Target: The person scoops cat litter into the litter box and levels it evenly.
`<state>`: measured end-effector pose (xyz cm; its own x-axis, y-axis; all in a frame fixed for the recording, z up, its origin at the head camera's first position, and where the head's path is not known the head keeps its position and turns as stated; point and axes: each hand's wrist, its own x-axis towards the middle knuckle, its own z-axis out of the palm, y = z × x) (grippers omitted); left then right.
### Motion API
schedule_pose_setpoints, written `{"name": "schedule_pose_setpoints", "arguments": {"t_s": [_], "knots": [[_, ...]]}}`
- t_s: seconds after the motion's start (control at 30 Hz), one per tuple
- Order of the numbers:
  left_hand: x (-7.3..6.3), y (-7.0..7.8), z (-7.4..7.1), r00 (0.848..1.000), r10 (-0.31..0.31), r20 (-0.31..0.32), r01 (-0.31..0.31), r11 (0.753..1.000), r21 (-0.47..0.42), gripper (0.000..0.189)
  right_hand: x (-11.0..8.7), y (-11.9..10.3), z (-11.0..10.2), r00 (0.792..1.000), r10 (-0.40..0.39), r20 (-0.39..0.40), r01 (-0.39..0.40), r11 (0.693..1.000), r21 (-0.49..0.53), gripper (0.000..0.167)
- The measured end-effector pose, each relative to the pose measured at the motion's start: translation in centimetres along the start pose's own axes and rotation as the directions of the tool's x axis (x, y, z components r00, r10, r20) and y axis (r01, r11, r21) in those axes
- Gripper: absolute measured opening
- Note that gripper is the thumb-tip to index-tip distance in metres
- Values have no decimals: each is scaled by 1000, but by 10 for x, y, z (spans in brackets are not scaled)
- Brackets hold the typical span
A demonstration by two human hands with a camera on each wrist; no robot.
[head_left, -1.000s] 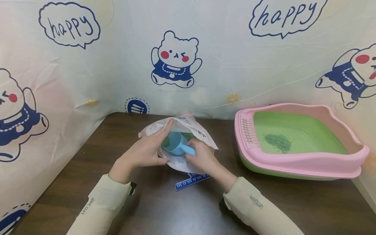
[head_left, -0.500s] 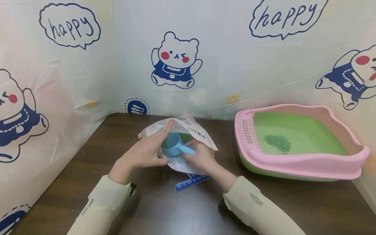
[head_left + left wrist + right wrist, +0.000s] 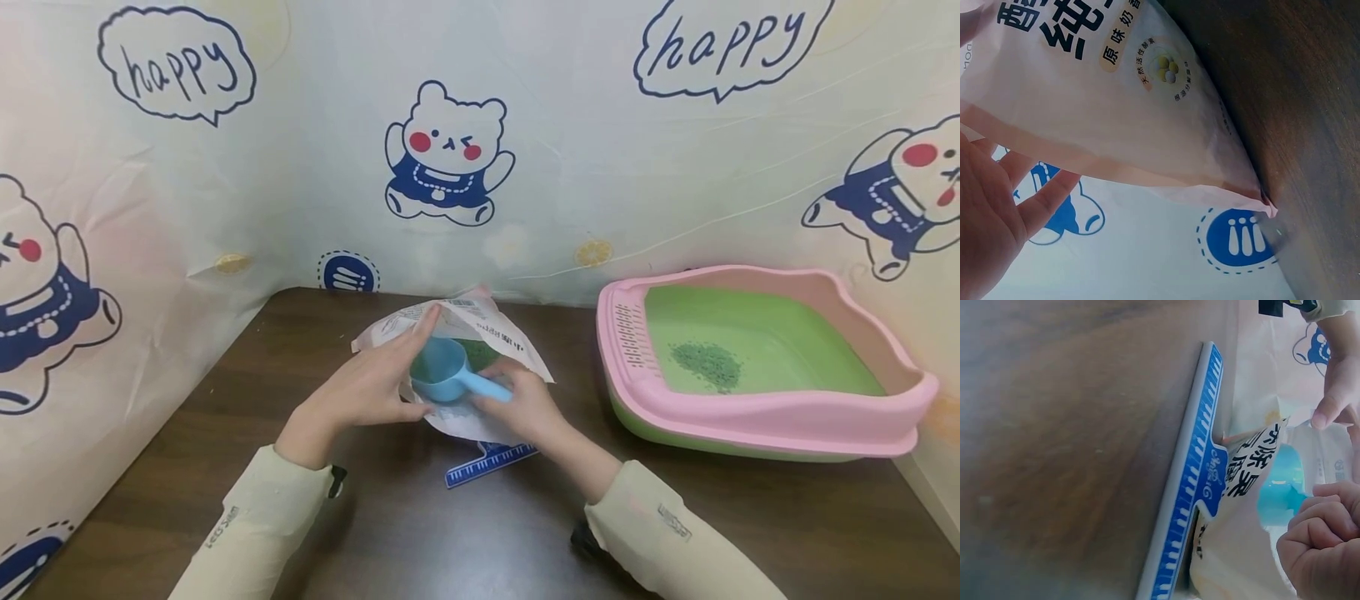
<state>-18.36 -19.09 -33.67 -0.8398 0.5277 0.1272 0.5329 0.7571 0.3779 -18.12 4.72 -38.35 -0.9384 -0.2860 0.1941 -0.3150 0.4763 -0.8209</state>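
In the head view a white and pink bag [image 3: 517,333] of green granules [image 3: 480,353] lies with its mouth spread. My right hand [image 3: 525,400] grips the handle of a light blue scoop [image 3: 442,375], whose cup is inside the bag's mouth. What the cup holds is hard to make out. On the bag's left side, my left hand [image 3: 367,387] touches the edge of the mouth with thumb and fingers spread apart. Seen from the left wrist, its straight fingers [image 3: 1050,199] reach past the bag's edge. Curled right fingers [image 3: 1329,522] show in the right wrist view.
A blue clip [image 3: 487,465] with a piano-key pattern lies on the dark wooden table [image 3: 435,542], just in front of the bag. To the right stands a pink-rimmed green litter box [image 3: 757,408] with a small patch of granules [image 3: 707,364] on its floor. A printed curtain [image 3: 300,167] hangs behind.
The scoop has turned more level and shifted slightly right and toward me with my right hand. My left hand stays almost still at the bag's mouth.
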Motion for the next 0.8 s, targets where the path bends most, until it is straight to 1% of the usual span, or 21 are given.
{"name": "schedule_pose_setpoints", "arguments": {"t_s": [0.07, 0.1, 0.3, 0.37, 0.6, 0.8], "knots": [[-1, -1, 0, 1000, -3, 4, 3, 1000, -5, 121, -2, 3, -1, 1000, -24, 5, 24, 999, 48, 28], [-1, -1, 1, 1000, -6, 5, 6, 1000, -6, 121, -4, 4, -2, 1000, -24, 8, 23, 997, 67, 28], [-2, -3, 1, 1000, -5, -3, 5, 1000, 0, 120, -14, 3, -9, 997, 72, 36, -76, 989, 123, 33], [-2, -3, 1, 1000, -5, -3, 5, 1000, 0, 120, -17, 3, -13, 995, 91, 49, -97, 985, 140, 33], [-2, -2, -1, 1000, -11, 9, 11, 1000, -15, 121, -28, 5, -30, 988, 136, 77, -145, 982, 122, 32], [-2, -2, 0, 1000, 4, 1, -4, 1000, -15, 122, -36, 7, -41, 987, 117, 114, -131, 984, 123, 29]]}}
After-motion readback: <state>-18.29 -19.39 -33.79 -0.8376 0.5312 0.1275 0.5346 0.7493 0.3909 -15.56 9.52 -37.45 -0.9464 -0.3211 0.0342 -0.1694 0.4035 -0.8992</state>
